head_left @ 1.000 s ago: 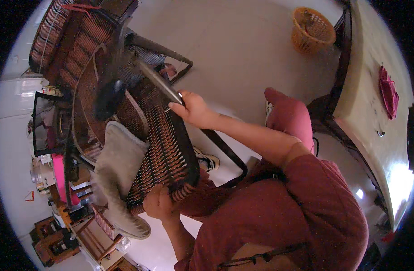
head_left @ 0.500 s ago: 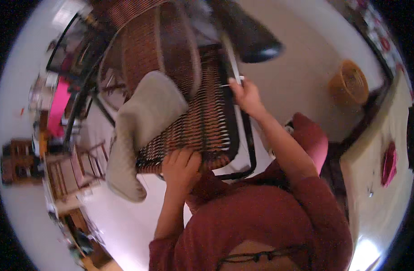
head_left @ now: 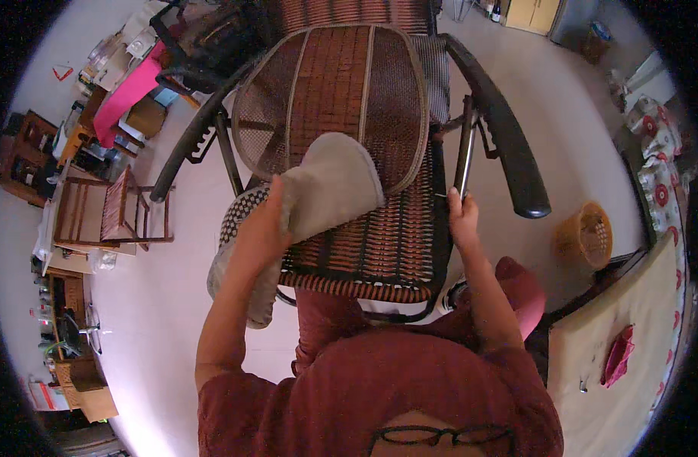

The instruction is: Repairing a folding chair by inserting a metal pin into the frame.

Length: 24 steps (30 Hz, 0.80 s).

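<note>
A dark woven chair (head_left: pixel 364 259) stands before me with black armrests and an oval mesh backing (head_left: pixel 326 68). A soft beige fabric piece (head_left: pixel 334 175), shaped like a boot, lies across the seat; a dotted dark patch (head_left: pixel 241 215) shows on it. My left hand (head_left: pixel 264 228) grips the fabric at the seat's left side. On the right, my right hand (head_left: pixel 462 217) is closed around a shiny metal tube (head_left: pixel 465 148) beside the seat, below the right armrest (head_left: pixel 520 167). A thin pin sticks out near its fingers.
A wooden chair (head_left: pixel 121 206) and cluttered shelves line the left. A pink runner (head_left: pixel 128 99) hangs at upper left. An orange plastic basket (head_left: pixel 585 236) sits on the floor at right, by a pale padded surface (head_left: pixel 585 335) holding a pink cloth (head_left: pixel 617 354).
My left hand has moved from the seat's front edge up onto the beige fabric. The chair now appears squarely ahead as the view turned. My right hand still holds the tube.
</note>
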Each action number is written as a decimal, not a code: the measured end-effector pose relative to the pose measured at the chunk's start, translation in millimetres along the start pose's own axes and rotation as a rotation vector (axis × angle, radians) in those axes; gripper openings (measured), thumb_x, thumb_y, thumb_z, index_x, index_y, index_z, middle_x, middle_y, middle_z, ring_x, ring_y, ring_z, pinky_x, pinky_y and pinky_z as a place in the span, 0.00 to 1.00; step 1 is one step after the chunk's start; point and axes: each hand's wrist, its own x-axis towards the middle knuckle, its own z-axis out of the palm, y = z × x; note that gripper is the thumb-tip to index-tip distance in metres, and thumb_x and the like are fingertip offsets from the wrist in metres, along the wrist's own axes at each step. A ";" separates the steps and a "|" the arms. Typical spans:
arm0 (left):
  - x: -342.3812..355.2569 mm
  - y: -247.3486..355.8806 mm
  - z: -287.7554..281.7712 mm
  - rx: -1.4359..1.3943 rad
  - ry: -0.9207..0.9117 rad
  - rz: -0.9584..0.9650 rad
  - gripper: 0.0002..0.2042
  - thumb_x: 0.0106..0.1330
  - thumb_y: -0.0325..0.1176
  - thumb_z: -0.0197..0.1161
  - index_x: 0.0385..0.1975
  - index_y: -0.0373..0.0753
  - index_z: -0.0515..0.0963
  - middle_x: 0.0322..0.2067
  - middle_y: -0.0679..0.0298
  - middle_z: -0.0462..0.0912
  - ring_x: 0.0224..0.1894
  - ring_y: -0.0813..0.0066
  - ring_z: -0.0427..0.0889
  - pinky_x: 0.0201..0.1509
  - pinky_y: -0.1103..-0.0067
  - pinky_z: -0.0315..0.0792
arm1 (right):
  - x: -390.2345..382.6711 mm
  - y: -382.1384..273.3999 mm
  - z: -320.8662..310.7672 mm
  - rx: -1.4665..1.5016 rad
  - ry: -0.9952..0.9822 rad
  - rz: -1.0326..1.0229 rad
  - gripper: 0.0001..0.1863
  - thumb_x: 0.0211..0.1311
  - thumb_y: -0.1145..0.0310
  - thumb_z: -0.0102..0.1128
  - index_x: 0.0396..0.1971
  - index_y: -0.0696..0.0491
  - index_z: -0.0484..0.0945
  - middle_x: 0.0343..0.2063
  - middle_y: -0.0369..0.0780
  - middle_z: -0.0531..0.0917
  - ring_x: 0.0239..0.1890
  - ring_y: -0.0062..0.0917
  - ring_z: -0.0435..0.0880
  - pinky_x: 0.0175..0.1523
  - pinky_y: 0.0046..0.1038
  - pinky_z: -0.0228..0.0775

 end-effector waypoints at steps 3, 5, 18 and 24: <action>21.5 -12.9 -3.4 0.118 0.163 -0.101 0.36 0.46 0.23 0.58 0.60 0.42 0.54 0.39 0.47 0.77 0.42 0.52 0.76 0.46 0.67 0.69 | -1.9 -9.3 2.7 -0.005 0.042 -0.031 0.16 0.62 0.58 0.48 0.22 0.54 0.67 0.15 0.30 0.66 0.19 0.13 0.63 0.23 0.20 0.56; 34.9 -24.7 -20.5 0.014 0.357 0.071 0.31 0.46 0.23 0.57 0.56 0.40 0.60 0.38 0.49 0.77 0.42 0.52 0.76 0.46 0.67 0.69 | -2.4 -10.8 4.6 -0.065 0.013 -0.002 0.16 0.62 0.58 0.48 0.21 0.55 0.68 0.15 0.30 0.66 0.18 0.13 0.63 0.22 0.20 0.56; 129.2 -27.2 -91.8 -0.575 0.580 0.112 0.15 0.48 0.21 0.52 0.37 0.35 0.77 0.37 0.53 0.79 0.38 0.62 0.79 0.45 0.77 0.69 | -0.9 24.8 12.1 0.003 0.110 -0.032 0.14 0.61 0.61 0.51 0.23 0.57 0.69 0.13 0.34 0.68 0.18 0.17 0.65 0.23 0.26 0.59; 213.2 -72.6 -61.9 -0.258 0.396 0.129 0.18 0.48 0.35 0.61 0.40 0.35 0.76 0.39 0.48 0.77 0.43 0.57 0.76 0.49 0.70 0.68 | -10.4 12.9 10.2 -0.063 0.058 -0.001 0.14 0.61 0.60 0.51 0.24 0.57 0.70 0.14 0.32 0.67 0.19 0.16 0.64 0.23 0.24 0.58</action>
